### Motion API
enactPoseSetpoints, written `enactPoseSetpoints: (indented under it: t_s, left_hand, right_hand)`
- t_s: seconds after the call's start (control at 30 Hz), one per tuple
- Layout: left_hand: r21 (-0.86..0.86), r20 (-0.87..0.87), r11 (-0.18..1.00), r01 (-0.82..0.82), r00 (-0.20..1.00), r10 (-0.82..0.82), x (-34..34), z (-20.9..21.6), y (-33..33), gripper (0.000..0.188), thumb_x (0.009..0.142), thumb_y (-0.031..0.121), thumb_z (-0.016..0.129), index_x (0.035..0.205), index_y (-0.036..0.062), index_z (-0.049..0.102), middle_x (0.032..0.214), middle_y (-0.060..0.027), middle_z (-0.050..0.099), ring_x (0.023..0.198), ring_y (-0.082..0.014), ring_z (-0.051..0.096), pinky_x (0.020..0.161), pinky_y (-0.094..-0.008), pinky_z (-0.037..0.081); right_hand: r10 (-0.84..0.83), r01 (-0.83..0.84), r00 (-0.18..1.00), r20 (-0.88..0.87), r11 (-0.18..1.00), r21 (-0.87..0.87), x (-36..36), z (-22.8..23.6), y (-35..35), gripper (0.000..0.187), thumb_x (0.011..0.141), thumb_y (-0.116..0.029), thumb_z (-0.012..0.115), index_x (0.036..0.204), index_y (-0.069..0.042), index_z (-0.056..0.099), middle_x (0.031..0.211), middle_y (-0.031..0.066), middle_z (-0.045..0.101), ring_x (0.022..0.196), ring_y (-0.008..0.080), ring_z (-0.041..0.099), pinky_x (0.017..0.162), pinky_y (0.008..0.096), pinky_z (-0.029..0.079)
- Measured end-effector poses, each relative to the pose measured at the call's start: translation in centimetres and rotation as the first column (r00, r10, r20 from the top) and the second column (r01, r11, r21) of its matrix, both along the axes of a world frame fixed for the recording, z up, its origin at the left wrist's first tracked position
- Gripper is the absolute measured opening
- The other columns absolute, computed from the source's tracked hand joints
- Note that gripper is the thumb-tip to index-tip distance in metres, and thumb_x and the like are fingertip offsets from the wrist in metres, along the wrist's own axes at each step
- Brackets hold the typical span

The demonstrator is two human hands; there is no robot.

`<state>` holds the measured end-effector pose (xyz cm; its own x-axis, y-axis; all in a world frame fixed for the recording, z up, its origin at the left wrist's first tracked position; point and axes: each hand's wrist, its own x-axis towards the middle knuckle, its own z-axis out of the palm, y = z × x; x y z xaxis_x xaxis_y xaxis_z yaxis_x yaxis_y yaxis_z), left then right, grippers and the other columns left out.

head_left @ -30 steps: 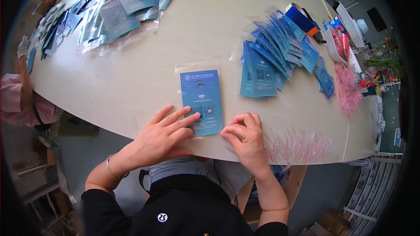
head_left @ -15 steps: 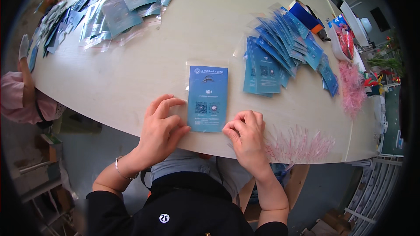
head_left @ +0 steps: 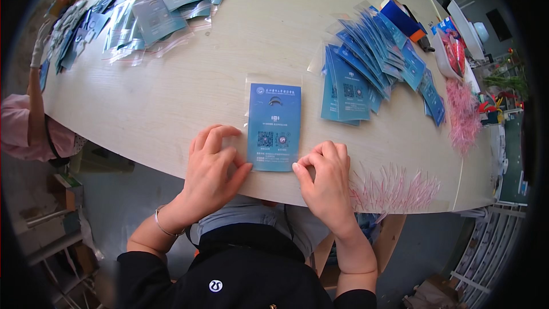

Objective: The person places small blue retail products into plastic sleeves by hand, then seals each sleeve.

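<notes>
A blue printed card in a clear plastic bag [head_left: 274,129] lies upright in front of me near the table's front edge, with a curved slot near its top. My left hand [head_left: 213,160] is at its lower left corner, thumb and a curled finger closed on the bag's edge while another finger stretches along the left side. At the lower right corner, my right hand [head_left: 325,176] pinches the edge between thumb and forefinger. What lies under the fingertips is partly hidden.
Fanned bagged cards [head_left: 366,63] lie at the right, beside a blue and orange tape dispenser [head_left: 397,16]. More bagged cards [head_left: 157,14] sit at the far left. Pink-white ties [head_left: 394,189] line the front edge; pink strands [head_left: 462,114] hang farther right. A co-worker's gloved hand [head_left: 41,43] is at left.
The co-worker's gloved hand at the left has moved farther along the table edge toward the dark pile. My hands stay at the card's lower corners, with the whole view shifted slightly.
</notes>
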<state>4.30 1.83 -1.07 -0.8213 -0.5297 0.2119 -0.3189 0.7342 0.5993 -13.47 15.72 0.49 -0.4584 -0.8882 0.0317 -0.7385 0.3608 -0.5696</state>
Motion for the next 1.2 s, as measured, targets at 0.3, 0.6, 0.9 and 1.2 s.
enactPoseSetpoints:
  t_s: [0.3, 0.6, 0.9, 1.2]
  left_hand:
    - [-0.192, 0.052, 0.976, 0.102, 0.994, -0.093, -0.3, -0.2, 0.7, 0.038, 0.079, 0.006, 0.067, 0.114, 0.0207, 0.07, 0.135, -0.012, 0.052, 0.124, -0.0314, 0.047, 0.099, -0.0431, 0.036]
    - [-0.44, 0.148, 0.881, 0.177, 0.981, -0.123, -2.7, -0.5, -5.5, 0.05, 0.082, 0.001, 0.058, 0.127, 0.0206, 0.067, 0.143, -0.0141, 0.051, 0.133, -0.031, 0.047, 0.105, -0.0452, 0.038]
    - [-0.629, 0.317, 0.774, -0.075, 0.884, 0.344, -13.3, -1.7, -24.4, 0.07, 0.102, 0.051, 0.041, 0.145, -0.0042, 0.041, 0.153, -0.0232, 0.038, 0.148, -0.0336, 0.027, 0.121, -0.047, 0.019]
    - [-0.576, 0.331, 0.798, 0.178, 0.943, 0.028, -8.3, -1.4, -4.9, 0.072, 0.093, 0.048, 0.056, 0.133, -0.0119, 0.051, 0.145, -0.0273, 0.045, 0.128, -0.0336, 0.048, 0.1, -0.0407, 0.043]
  right_hand:
    - [-0.1, 0.074, 0.987, -0.123, 0.977, -0.202, 1.2, -1.3, -0.1, 0.019, 0.082, -0.004, 0.067, 0.1, 0.001, 0.065, 0.098, 0.0134, 0.06, 0.1, 0.0302, 0.057, 0.087, 0.0428, 0.046]
    - [0.189, -0.193, 0.855, -0.482, 0.98, 0.041, 1.1, -1.4, 0.3, 0.051, 0.094, -0.022, 0.06, 0.131, 0.012, 0.053, 0.137, 0.0255, 0.055, 0.127, 0.0352, 0.054, 0.109, 0.0449, 0.041]
    - [0.047, -0.021, 0.848, -0.528, 0.998, 0.055, -1.0, -2.1, -0.5, 0.069, 0.093, -0.039, 0.062, 0.137, 0.012, 0.048, 0.144, 0.0254, 0.048, 0.133, 0.0353, 0.046, 0.112, 0.0463, 0.035]
    - [-0.022, 0.083, 0.844, -0.537, 0.992, 0.09, -2.2, -1.9, 0.0, 0.064, 0.092, -0.033, 0.064, 0.137, 0.009, 0.048, 0.143, 0.024, 0.049, 0.135, 0.035, 0.044, 0.113, 0.0467, 0.033]
